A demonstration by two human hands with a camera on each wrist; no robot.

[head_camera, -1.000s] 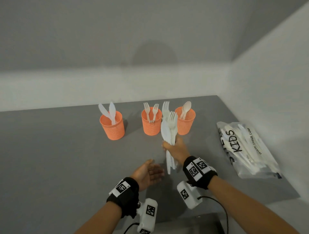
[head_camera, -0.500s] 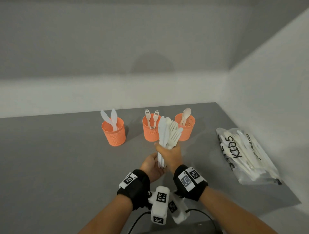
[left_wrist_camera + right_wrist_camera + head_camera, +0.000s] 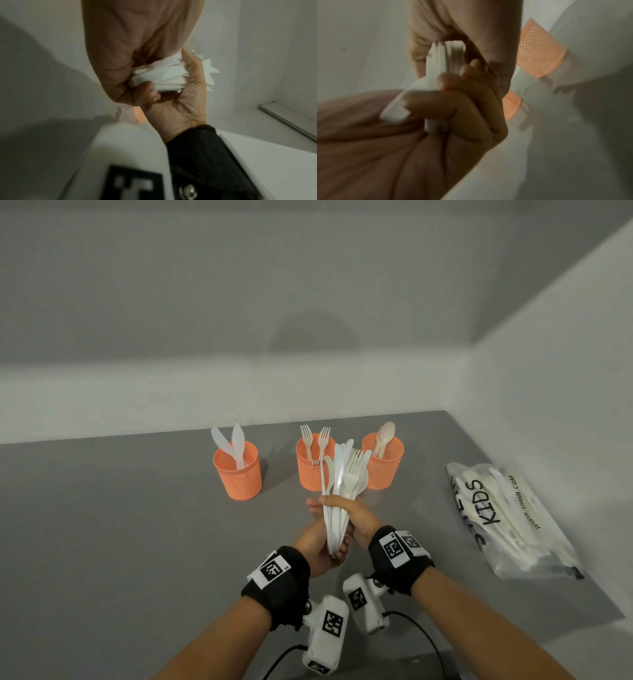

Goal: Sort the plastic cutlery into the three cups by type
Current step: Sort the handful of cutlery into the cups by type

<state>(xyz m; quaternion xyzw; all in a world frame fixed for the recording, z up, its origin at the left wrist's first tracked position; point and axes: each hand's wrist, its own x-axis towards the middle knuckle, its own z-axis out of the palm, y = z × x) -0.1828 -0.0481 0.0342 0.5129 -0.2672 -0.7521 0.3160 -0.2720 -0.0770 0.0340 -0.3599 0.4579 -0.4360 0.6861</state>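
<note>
both hands, right hand (image 3: 356,517) above left hand (image 3: 320,546), grasp one bundle of cutlery (image 3: 339,491) by the handles. it looks light, stiff and slippery, so probably best pinched singly at the handle.

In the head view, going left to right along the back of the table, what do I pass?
Cup holding knives → cup holding forks → cup holding spoons → clear bag of cutlery printed KIDS. The handheld bundle overlaps the two right cups, so I leave it out.
</note>
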